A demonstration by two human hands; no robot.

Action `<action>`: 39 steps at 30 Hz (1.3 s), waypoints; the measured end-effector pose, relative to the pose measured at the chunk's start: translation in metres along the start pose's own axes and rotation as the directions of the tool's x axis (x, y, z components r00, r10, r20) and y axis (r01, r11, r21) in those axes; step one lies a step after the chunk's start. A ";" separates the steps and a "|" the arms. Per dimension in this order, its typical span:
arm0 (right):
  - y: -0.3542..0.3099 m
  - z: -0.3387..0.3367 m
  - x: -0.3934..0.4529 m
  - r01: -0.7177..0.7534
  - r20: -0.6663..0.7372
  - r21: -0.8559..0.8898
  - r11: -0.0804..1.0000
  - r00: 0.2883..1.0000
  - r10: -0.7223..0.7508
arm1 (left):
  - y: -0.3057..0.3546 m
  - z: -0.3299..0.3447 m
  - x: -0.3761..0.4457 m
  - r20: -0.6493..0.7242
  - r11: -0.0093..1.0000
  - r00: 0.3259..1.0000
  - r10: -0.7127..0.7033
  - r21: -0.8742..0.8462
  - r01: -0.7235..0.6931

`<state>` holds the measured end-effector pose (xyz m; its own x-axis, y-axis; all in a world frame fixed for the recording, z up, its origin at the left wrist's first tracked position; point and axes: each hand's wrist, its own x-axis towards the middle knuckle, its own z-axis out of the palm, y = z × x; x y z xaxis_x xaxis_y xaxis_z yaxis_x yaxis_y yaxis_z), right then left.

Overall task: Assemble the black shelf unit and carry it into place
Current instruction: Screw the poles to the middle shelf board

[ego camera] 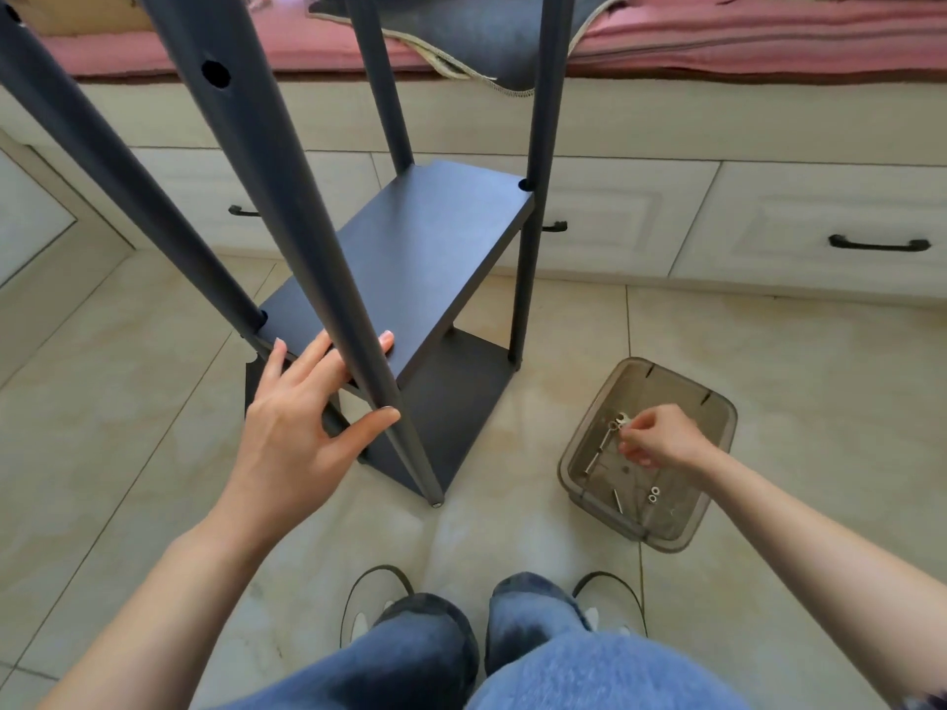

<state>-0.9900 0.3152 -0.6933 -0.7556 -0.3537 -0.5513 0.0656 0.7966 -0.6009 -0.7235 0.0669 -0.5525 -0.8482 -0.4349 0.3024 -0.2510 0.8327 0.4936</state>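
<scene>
While the right hand [658,437] digs in the clear plastic tub [717,509] on the floor, the left hand [302,417] steadies the black shelf unit [430,248]. Left: fingers spread and mostly straight, fingertips on the near end of the middle shelf board [435,238], thumb hooked round the front of the near post [287,207], so the post sits in the web between thumb and index; a loose brace, not a clamp. Likely reason: frame stands upright on its feet and would wobble while unattended. Right: fingers bunched together, pinching at small hardware, looks like a washer or nut; cannot tell if anything is actually held. Tub placed just right of the unit, within reach, presumably to keep bolts [594,456] and nuts [653,494] from scattering on the tiles.

Shelf unit relative to hands: directly under and beyond the left hand, up-left of the right hand, apart from it. Bottom shelf [456,402] lies below the left palm. Open bolt holes [215,73] higher on the posts suggest more boards to fit, so assembly is partway and the carry not yet begun.
</scene>
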 end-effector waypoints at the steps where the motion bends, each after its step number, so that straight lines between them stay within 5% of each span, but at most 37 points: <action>1: 0.011 0.002 0.006 -0.011 0.005 -0.116 0.993 1.000 0.012 | 0.001 0.000 0.000 -0.001 1.000 1.000 -0.004 -0.002 0.004; 6: 0.045 0.021 0.019 0.077 0.057 -0.685 0.725 0.997 -0.053 | 0.006 0.001 0.001 0.003 1.000 1.000 -0.024 -0.012 0.024; 14: 0.042 0.047 0.040 0.109 0.117 -0.935 0.337 0.993 0.002 | 0.007 0.002 0.001 -0.030 0.999 0.999 -0.022 -0.024 0.021; 39: 0.055 0.065 0.035 0.074 0.068 -0.944 0.323 0.997 -0.031 | 0.008 0.005 0.002 -0.032 0.999 0.999 -0.035 -0.031 0.034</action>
<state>-0.9701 0.3151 -0.7834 -0.7112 -0.4110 -0.5703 -0.6501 0.6932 0.3112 -0.7291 0.0743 -0.5522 -0.8237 -0.4744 0.3107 -0.2650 0.8064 0.5287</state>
